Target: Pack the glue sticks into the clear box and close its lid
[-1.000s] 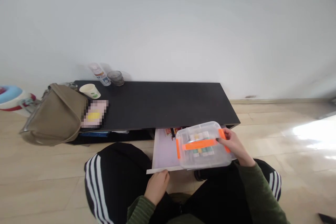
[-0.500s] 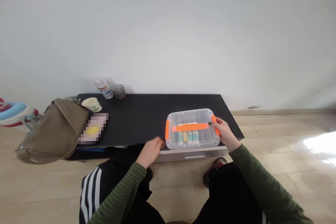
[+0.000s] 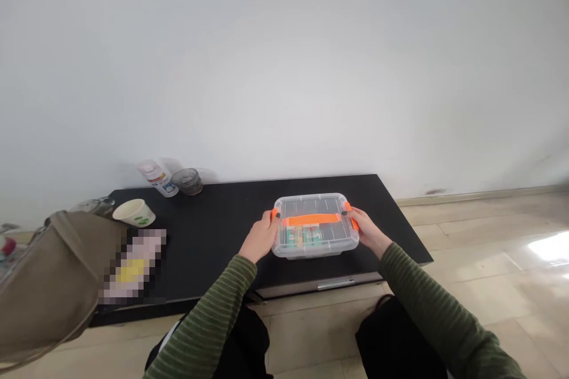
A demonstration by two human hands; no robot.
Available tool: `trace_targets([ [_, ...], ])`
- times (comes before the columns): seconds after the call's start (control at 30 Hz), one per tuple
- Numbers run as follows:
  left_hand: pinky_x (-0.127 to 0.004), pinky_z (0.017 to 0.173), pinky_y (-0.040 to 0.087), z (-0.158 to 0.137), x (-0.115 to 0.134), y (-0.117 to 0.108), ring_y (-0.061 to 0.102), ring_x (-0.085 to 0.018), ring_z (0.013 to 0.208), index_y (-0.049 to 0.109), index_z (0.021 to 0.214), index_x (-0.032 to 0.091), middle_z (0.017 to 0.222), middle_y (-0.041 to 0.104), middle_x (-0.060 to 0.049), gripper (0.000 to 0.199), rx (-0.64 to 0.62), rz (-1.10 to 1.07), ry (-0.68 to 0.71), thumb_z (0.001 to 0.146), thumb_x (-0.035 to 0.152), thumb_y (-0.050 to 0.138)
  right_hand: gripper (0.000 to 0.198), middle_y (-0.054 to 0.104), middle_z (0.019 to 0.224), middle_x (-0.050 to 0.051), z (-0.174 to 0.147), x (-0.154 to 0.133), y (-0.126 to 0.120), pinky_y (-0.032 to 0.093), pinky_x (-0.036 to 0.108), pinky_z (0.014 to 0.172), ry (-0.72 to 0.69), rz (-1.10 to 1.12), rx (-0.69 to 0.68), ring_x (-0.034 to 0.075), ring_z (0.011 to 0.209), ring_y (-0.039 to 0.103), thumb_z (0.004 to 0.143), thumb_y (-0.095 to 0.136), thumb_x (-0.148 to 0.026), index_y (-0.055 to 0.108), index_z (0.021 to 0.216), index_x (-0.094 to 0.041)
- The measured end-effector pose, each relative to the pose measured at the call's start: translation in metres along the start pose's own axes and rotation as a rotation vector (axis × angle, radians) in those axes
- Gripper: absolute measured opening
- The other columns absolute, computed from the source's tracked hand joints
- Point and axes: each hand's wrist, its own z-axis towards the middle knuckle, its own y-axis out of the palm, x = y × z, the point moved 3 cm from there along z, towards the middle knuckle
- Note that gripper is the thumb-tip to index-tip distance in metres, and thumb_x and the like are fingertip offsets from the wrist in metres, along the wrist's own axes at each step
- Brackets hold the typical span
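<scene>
A clear plastic storage box (image 3: 331, 244) with an orange carry handle (image 3: 311, 219) and orange side latches is between my two hands, over the black cabinet top. Its lid is on, and several green-and-white packages (image 3: 304, 236) show through the plastic. My left hand (image 3: 261, 235) grips the left end, thumb on top by the latch. On the opposite end, my right hand (image 3: 365, 229) is closed round the edge at the right latch. The fingers under the box are hidden, and I cannot tell whether its base touches the cabinet.
The black low cabinet (image 3: 231, 213) stands against the wall, with a drawer handle (image 3: 335, 284) in front. On its left are a spray can (image 3: 157, 177), a dark glass (image 3: 187, 181), a paper cup (image 3: 134, 213) and a blurred-out pink item (image 3: 133, 266). A brown bag (image 3: 53, 284) lies at far left.
My left hand has come up from the cabinet's front edge and taken hold of the box's left end. The box sits farther back from the front edge. My view has shifted.
</scene>
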Motion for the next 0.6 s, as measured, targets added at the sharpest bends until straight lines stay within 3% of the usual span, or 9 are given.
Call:
trace_targets([
  [0.2,-0.037,0.076,0.047,0.006,-0.004,-0.001,0.069,-0.03,0.088,0.056,0.125,0.017,0.097,0.072,-0.016,0.05,-0.006,0.004,0.009,0.098,0.047,0.028,0.018,0.064,0.072,0.004,0.005,0.001,-0.011,0.052,0.029,0.067,0.103,0.004,-0.043,0.018,0.066,0.06,0.067,0.062,-0.03,0.06,0.08,-0.018],
  [0.37,-0.038,0.08,0.048,0.01,-0.012,0.0,0.068,-0.03,0.093,0.058,0.126,0.016,0.1,0.072,-0.016,0.049,0.023,-0.039,0.006,0.097,0.046,0.032,0.02,0.067,0.08,0.007,0.011,-0.003,-0.018,0.052,0.032,0.071,0.106,-0.115,-0.07,0.022,0.076,0.064,0.068,0.057,-0.032,0.059,0.083,-0.018],
  [0.5,-0.033,0.07,0.047,0.011,-0.018,0.007,0.066,-0.025,0.08,0.064,0.101,0.018,0.088,0.071,-0.01,0.04,0.084,-0.141,0.008,0.095,0.041,0.032,0.017,0.062,0.069,0.004,0.017,-0.003,-0.022,0.049,0.029,0.063,0.11,-0.201,0.003,0.018,0.064,0.058,0.073,0.054,-0.035,0.057,0.076,-0.019],
  [0.6,-0.031,0.066,0.046,0.014,-0.023,0.012,0.063,-0.021,0.074,0.061,0.085,0.019,0.083,0.069,-0.007,0.035,0.116,-0.189,-0.011,0.093,0.04,0.034,0.029,0.067,0.08,0.004,0.021,-0.007,-0.024,0.05,0.03,0.066,0.01,-0.387,0.145,0.02,0.072,0.062,0.078,0.056,-0.041,0.064,0.093,-0.018],
])
